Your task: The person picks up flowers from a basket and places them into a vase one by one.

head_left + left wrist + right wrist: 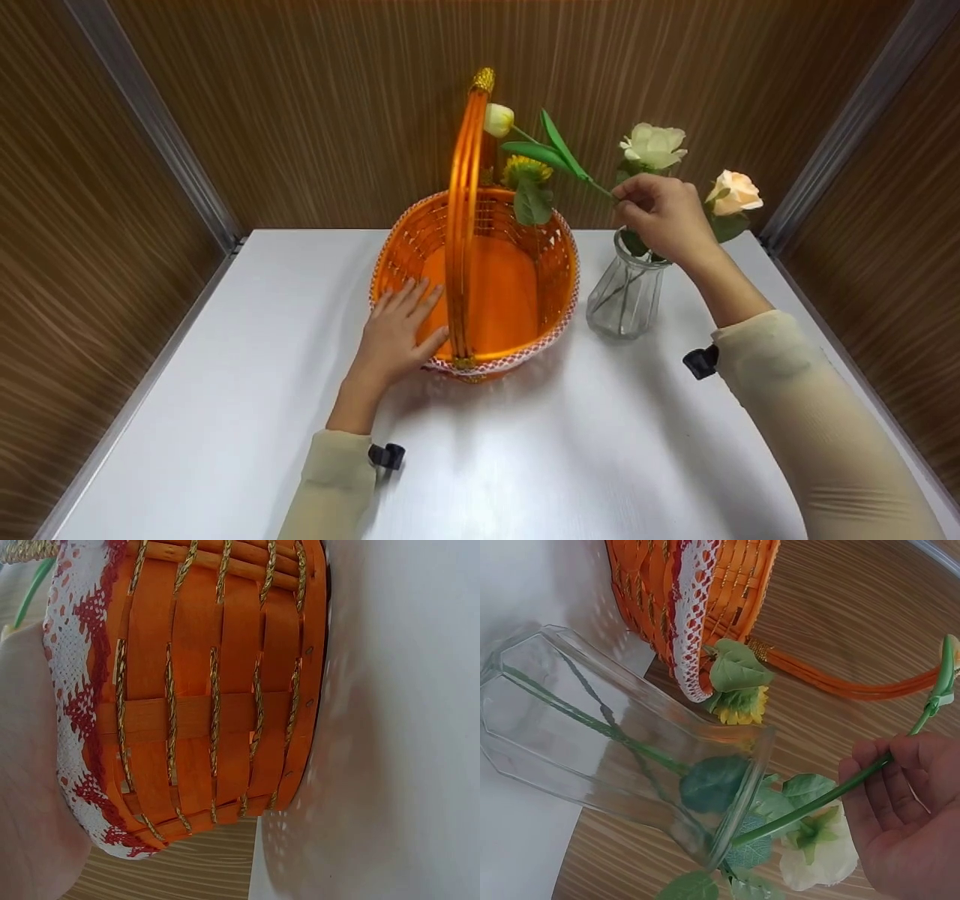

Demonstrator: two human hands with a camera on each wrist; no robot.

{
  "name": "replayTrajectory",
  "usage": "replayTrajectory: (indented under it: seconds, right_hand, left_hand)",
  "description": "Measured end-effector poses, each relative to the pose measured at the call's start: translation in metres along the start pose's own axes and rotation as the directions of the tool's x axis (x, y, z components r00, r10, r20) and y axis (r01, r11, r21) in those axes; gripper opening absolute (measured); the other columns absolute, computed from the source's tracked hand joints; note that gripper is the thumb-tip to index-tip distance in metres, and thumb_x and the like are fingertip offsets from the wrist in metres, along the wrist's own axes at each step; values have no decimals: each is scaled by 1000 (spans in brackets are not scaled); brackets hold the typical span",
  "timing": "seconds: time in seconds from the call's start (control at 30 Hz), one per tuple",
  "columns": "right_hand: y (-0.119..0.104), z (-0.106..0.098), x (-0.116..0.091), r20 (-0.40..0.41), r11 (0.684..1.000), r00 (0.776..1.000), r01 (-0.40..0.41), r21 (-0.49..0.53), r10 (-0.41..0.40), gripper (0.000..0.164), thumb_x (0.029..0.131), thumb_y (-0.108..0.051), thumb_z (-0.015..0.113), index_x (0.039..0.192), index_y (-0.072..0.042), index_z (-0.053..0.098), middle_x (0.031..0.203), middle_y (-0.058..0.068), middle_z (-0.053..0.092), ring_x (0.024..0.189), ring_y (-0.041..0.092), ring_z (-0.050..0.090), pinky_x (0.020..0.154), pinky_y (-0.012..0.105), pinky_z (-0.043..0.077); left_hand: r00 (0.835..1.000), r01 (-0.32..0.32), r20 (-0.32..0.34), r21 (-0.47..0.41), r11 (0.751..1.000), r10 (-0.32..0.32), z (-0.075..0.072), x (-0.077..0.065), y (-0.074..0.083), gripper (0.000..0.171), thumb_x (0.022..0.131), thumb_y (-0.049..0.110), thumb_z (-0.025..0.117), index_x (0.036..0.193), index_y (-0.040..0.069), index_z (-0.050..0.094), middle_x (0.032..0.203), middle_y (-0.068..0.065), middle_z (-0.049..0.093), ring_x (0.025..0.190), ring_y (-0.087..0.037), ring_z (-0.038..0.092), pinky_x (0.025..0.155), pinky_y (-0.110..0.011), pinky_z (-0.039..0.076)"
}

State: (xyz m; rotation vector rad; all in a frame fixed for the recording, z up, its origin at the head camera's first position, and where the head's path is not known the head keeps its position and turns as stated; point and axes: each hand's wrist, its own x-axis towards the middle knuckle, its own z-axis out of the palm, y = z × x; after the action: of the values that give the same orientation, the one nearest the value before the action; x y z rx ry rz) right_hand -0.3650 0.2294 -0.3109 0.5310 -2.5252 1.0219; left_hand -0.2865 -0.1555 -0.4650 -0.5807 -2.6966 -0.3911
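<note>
My right hand (666, 214) pinches the green stem of a pale yellow tulip (499, 120), whose head leans left toward the basket handle. The lower end of that stem (802, 811) reaches the mouth of a clear glass vase (592, 720); whether it is inside the rim I cannot tell. A white rose (654, 146) and a peach rose (735, 193) stand in the vase. With fingers spread, my left hand (394, 330) rests over the near left rim of an orange woven basket (495, 292). A yellow sunflower (527, 169) stands in the basket, at its far right side.
The basket's tall arched handle (463, 210) rises between the left hand and the tulip. Both containers stand on a white table (510, 465). Wood-patterned panels (315, 97) enclose the back and sides.
</note>
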Motion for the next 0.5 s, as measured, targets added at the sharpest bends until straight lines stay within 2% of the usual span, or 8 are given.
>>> replayTrajectory:
  seconds: [0.5]
  right_hand:
    - [6, 3, 3, -68, 999, 997, 21, -32, -23, 15, 93, -5, 62, 101, -4, 74, 92, 13, 74, 72, -1, 60, 66, 10, 44]
  left_hand:
    - [1000, -5, -7, -4, 1000, 5, -1, 1, 1, 67, 99, 53, 45, 156, 19, 38, 160, -8, 35, 148, -33, 32, 121, -56, 19]
